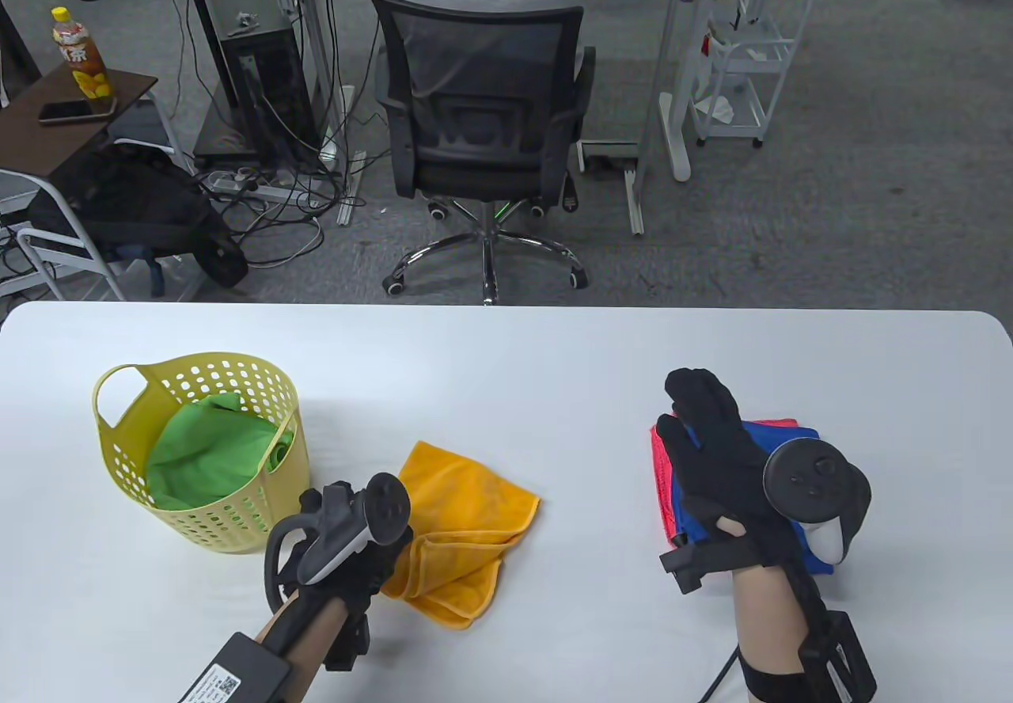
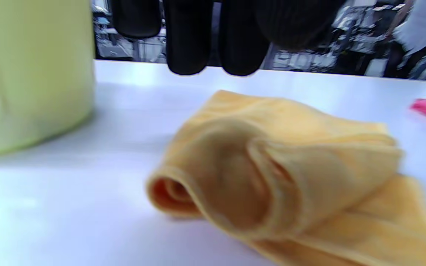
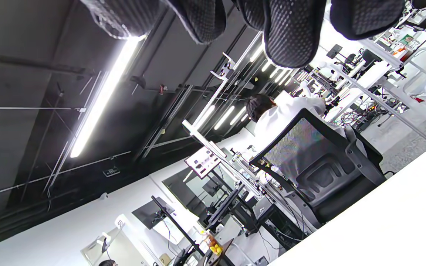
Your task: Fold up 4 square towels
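Observation:
An orange towel (image 1: 467, 513), partly folded and rumpled, lies on the white table (image 1: 506, 355). My left hand (image 1: 340, 513) is at its near left corner. In the left wrist view my fingers (image 2: 213, 44) hang just above the orange towel (image 2: 290, 173) and do not grip it. A blue towel (image 1: 685, 514) lies folded on a red towel (image 1: 662, 473) at the right. My right hand (image 1: 704, 418) is stretched out flat over that stack, holding nothing. A green towel (image 1: 210, 457) lies in the yellow basket (image 1: 206, 525).
The perforated basket stands at the table's left, close to my left hand, and fills the left of the left wrist view (image 2: 31, 74). An office chair (image 1: 483, 125) with a seated person is beyond the table's far edge. The right wrist view faces the room.

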`<action>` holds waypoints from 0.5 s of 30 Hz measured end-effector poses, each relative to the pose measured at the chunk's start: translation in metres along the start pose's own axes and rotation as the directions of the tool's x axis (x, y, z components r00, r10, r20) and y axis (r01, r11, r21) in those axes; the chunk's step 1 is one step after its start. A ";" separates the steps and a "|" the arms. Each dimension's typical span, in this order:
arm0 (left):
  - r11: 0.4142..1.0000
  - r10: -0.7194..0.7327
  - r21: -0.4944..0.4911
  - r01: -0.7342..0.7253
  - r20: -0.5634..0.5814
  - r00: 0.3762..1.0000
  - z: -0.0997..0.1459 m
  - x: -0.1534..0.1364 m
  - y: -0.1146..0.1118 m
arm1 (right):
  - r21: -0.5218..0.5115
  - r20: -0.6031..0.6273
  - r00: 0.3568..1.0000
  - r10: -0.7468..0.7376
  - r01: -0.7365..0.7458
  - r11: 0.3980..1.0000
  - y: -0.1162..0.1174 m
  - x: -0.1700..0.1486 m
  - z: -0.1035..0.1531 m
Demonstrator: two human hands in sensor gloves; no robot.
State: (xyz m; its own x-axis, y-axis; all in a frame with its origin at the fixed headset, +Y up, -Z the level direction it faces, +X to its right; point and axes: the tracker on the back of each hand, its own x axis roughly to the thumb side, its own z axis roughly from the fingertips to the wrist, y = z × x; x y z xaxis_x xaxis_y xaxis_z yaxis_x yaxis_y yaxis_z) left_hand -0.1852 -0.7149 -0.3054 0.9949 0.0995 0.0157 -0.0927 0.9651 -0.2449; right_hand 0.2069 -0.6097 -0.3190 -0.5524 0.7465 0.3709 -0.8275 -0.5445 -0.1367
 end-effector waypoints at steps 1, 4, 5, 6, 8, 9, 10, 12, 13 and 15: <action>1.000 0.001 -0.001 -0.001 0.016 1.000 0.000 0.003 -0.004 | 0.002 0.000 1.000 0.001 -0.001 1.000 0.001 0.000 0.000; 0.995 -0.102 0.010 0.102 -0.007 0.995 -0.007 0.018 -0.018 | 0.015 -0.001 1.000 0.008 -0.008 1.000 0.008 -0.001 -0.002; 0.989 -0.144 0.027 0.144 -0.007 0.990 -0.013 0.024 -0.024 | 0.024 -0.001 1.000 0.011 -0.011 1.000 0.010 -0.001 -0.002; 0.985 -0.167 0.033 0.167 -0.004 0.986 -0.018 0.028 -0.028 | 0.031 -0.001 1.000 0.014 -0.013 0.999 0.012 -0.002 -0.003; 0.973 -0.231 -0.018 0.231 0.007 0.973 -0.029 0.037 -0.039 | 0.049 0.000 1.000 0.020 -0.020 0.999 0.015 -0.002 -0.003; 0.958 -0.272 -0.096 0.271 0.005 0.962 -0.034 0.040 -0.047 | 0.059 0.001 1.000 0.025 -0.025 0.998 0.017 -0.002 -0.003; 0.950 -0.277 -0.146 0.275 0.002 0.961 -0.037 0.041 -0.052 | 0.062 0.002 1.000 0.027 -0.027 0.998 0.018 -0.002 -0.002; 0.962 -0.233 -0.148 0.228 -0.020 0.972 -0.035 0.045 -0.056 | 0.070 0.005 0.999 0.032 -0.033 0.997 0.020 -0.001 -0.002; 0.971 -0.229 -0.072 0.228 -0.005 0.973 -0.032 0.046 -0.055 | 0.075 0.006 0.999 0.035 -0.035 0.997 0.021 -0.002 -0.003; 0.971 -0.241 0.000 0.241 0.006 0.971 -0.025 0.045 -0.053 | 0.081 0.006 0.999 0.037 -0.037 0.996 0.025 -0.002 -0.004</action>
State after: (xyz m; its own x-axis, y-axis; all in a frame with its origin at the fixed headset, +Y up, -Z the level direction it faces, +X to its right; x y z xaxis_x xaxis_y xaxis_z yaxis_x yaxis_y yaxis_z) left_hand -0.1342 -0.7678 -0.3161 0.9877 -0.1345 0.0799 0.1497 0.9606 -0.2340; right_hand 0.1875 -0.6232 -0.3266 -0.5820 0.7237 0.3709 -0.7957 -0.6010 -0.0758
